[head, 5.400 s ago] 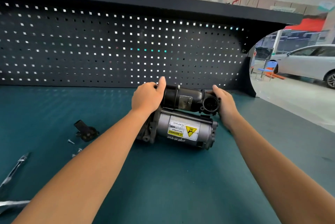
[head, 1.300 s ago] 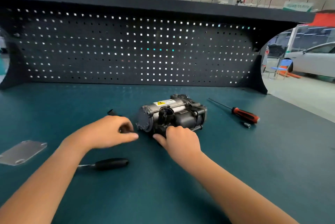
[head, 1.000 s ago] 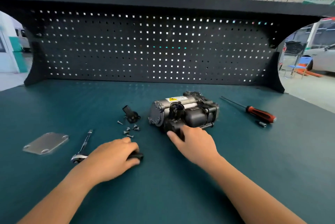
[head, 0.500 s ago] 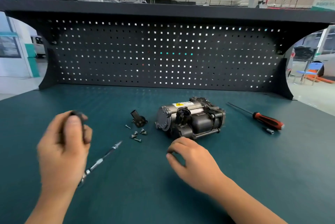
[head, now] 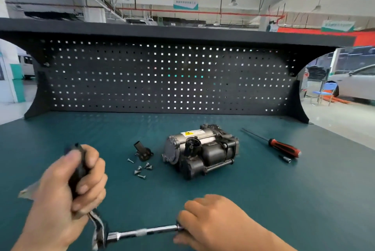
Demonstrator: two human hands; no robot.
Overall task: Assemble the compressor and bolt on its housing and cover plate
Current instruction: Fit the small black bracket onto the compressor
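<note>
The compressor (head: 199, 153), grey and black with a yellow warning label, lies on the green bench mat right of centre. A small black housing part (head: 142, 150) and several loose screws (head: 142, 169) lie just left of it. My left hand (head: 67, 194) grips the black handle of a ratchet wrench (head: 78, 171), raised in the near left. Its chrome extension bar (head: 142, 232) runs right to my right hand (head: 215, 222), whose fingertips pinch the bar's end. Both hands are well in front of the compressor, apart from it.
A red-handled screwdriver (head: 282, 146) and a small socket bit (head: 286, 159) lie right of the compressor. A grey cover plate (head: 25, 192) peeks out behind my left hand. The black pegboard (head: 162, 76) closes off the bench's far side.
My right hand left the compressor and came back toward me to pinch the extension bar's end. My left hand picked the ratchet off the mat and holds it raised.
</note>
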